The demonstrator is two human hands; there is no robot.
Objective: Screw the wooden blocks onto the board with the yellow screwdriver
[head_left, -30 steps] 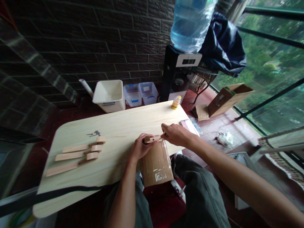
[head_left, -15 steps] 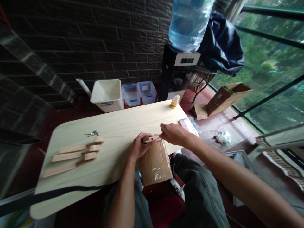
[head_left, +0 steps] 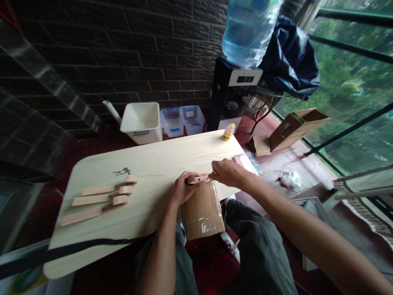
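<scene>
My left hand point(head_left: 181, 189) grips a small wooden piece point(head_left: 197, 179) at the near edge of the pale wooden table point(head_left: 153, 164). My right hand point(head_left: 229, 173) is pinched on a small tool with a yellow tip at the right end of that piece. Under both hands, a cardboard package wrapped in clear film point(head_left: 203, 209) leans over the table edge onto my lap. Three long wooden pieces with rounded ends point(head_left: 102, 199) lie side by side on the table's left part, with a small metal tool point(head_left: 121, 171) just behind them.
A small yellow bottle point(head_left: 227, 132) and a phone point(head_left: 243, 162) sit at the table's right end. Behind stand a white bin point(head_left: 141, 122), two clear boxes point(head_left: 182, 120) and a water dispenser point(head_left: 242, 65). An open cardboard box point(head_left: 291, 128) lies on the floor.
Both hands stay on the small wooden piece with only slight shifts. The view has moved a little.
</scene>
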